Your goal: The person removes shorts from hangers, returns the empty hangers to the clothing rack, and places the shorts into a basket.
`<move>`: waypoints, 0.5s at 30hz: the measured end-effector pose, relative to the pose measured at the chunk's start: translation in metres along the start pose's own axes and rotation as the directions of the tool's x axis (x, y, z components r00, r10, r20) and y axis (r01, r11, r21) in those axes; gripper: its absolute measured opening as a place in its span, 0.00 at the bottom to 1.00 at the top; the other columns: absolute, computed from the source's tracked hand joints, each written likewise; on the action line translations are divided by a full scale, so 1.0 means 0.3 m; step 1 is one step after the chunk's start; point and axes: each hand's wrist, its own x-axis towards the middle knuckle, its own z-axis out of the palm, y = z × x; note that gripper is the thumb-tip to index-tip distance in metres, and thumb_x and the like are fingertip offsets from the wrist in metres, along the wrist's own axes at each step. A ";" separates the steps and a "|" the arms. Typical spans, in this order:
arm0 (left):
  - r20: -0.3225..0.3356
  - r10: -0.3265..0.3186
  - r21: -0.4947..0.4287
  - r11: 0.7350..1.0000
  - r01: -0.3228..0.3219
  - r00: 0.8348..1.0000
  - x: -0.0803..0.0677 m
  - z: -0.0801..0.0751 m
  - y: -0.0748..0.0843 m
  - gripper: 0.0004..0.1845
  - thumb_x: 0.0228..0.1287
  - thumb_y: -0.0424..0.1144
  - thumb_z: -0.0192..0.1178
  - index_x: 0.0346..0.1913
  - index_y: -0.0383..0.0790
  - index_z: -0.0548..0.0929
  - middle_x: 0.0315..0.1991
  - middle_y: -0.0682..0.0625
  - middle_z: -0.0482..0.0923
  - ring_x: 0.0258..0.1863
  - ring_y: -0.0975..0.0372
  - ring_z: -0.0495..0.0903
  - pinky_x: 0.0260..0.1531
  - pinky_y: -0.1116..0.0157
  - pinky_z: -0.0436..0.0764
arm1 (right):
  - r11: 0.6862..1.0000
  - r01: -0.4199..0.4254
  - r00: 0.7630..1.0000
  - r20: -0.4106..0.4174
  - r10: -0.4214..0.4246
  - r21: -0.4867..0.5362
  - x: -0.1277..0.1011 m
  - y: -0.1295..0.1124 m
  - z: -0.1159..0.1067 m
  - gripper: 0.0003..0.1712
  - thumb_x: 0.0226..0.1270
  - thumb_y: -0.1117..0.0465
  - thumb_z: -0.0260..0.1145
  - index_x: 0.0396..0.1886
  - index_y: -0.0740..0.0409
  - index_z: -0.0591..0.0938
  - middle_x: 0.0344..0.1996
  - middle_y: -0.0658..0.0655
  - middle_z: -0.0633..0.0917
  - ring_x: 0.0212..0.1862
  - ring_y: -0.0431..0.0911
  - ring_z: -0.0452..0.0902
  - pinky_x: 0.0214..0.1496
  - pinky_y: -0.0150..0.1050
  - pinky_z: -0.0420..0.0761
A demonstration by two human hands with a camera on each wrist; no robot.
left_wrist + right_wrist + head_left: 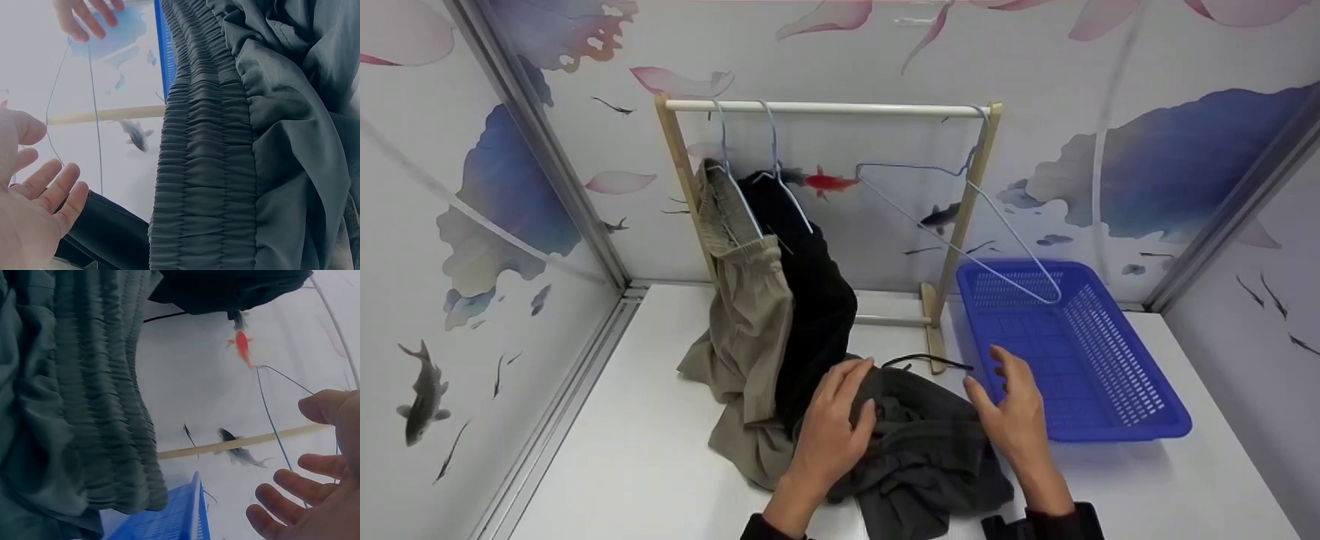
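Dark grey trousers (930, 457) with a gathered elastic waistband (202, 169) lie bunched on the white table in front of me. My left hand (834, 420) is at their left side with its fingers loosely extended; in the head view it overlaps the cloth, and contact cannot be told. On the other side my right hand (1018, 412) hovers apart from the trousers, fingers spread and nothing held. The right wrist view has this right hand (315, 489) beside the waistband (107, 394). A black drawstring (926, 358) sticks out behind the trousers.
Khaki trousers (750, 315) and a black garment (814, 300) hang on wire hangers at the left of a wooden rack (825, 109). Another wire hanger (1020, 232) hangs at its right end, reaching over a blue plastic basket (1117, 360). Printed walls enclose the table.
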 end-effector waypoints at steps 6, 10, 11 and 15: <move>-0.011 -0.014 -0.023 1.000 0.013 1.000 -0.007 0.000 -0.009 0.28 0.71 0.29 0.63 0.72 0.40 0.73 0.63 0.45 0.75 0.61 0.56 0.77 0.61 0.60 0.78 | 0.999 0.040 0.998 0.054 -0.040 -0.005 -0.045 0.006 0.038 0.33 0.61 0.65 0.75 0.64 0.72 0.77 0.60 0.74 0.79 0.61 0.69 0.75 0.61 0.65 0.73; -0.042 -0.010 -0.020 1.000 0.009 0.999 -0.014 0.002 -0.016 0.27 0.70 0.28 0.63 0.71 0.40 0.75 0.62 0.45 0.76 0.61 0.55 0.77 0.61 0.57 0.78 | 0.999 0.030 0.994 0.105 -0.029 -0.011 -0.082 0.010 0.067 0.36 0.60 0.61 0.77 0.65 0.69 0.77 0.62 0.73 0.77 0.65 0.69 0.72 0.64 0.66 0.71; -0.048 -0.012 -0.016 1.000 0.011 0.999 -0.015 0.003 -0.018 0.27 0.70 0.28 0.63 0.71 0.40 0.75 0.62 0.45 0.76 0.61 0.55 0.77 0.61 0.57 0.78 | 1.000 0.023 0.993 0.119 -0.021 -0.014 -0.091 0.010 0.073 0.36 0.60 0.60 0.77 0.66 0.68 0.77 0.63 0.73 0.77 0.66 0.69 0.71 0.64 0.66 0.71; -0.061 -0.034 -0.002 0.999 0.034 0.998 -0.021 0.001 -0.021 0.25 0.70 0.29 0.63 0.69 0.40 0.77 0.60 0.45 0.77 0.61 0.55 0.77 0.61 0.54 0.79 | 1.000 -0.005 0.984 0.179 0.010 -0.027 -0.128 0.010 0.099 0.38 0.61 0.57 0.77 0.68 0.66 0.76 0.66 0.71 0.74 0.68 0.69 0.69 0.66 0.68 0.70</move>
